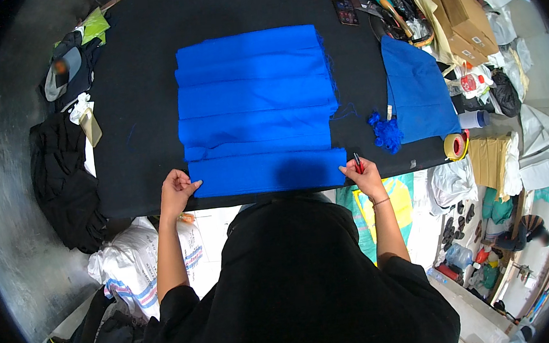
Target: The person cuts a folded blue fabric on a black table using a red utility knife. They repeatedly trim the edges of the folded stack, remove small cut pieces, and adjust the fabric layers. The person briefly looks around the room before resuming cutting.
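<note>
A long blue fabric strip lies along the near edge of the black table, below several overlapping rows of blue fabric with frayed right edges. My left hand pinches the strip's left end between thumb and fingers. My right hand is at the right end, thumb on the fabric, and also holds a small red-and-black tool, partly hidden by the fingers. Farther right lie a tangle of blue threads and another blue cloth piece.
Dark cloth lies left. A phone, cardboard boxes and a tape roll sit right on the black table. White sacks are below at left. Another person is at far lower right.
</note>
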A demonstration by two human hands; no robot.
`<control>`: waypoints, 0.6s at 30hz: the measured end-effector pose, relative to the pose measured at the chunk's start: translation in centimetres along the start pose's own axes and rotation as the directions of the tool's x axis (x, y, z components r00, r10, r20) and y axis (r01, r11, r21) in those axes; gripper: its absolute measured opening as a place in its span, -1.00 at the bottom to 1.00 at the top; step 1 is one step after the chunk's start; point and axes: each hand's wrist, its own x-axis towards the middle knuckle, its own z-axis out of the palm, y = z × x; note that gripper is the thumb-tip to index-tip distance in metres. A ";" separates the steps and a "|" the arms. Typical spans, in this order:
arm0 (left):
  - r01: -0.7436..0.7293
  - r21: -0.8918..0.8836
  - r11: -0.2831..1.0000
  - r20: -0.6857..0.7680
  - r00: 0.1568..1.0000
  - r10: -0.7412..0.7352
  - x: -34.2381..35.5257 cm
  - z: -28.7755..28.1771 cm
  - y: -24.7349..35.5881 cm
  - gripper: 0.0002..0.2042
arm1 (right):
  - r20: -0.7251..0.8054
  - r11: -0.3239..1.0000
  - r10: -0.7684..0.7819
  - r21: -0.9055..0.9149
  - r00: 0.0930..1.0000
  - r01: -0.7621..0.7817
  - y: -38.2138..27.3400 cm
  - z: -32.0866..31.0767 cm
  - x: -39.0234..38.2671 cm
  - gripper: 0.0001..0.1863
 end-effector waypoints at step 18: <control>-0.574 0.416 0.706 0.307 0.819 0.485 -3.2 8.6 5.3 -0.81 | 0.330 0.669 -0.462 -0.479 0.823 0.568 -5.3 7.7 -2.3 -0.77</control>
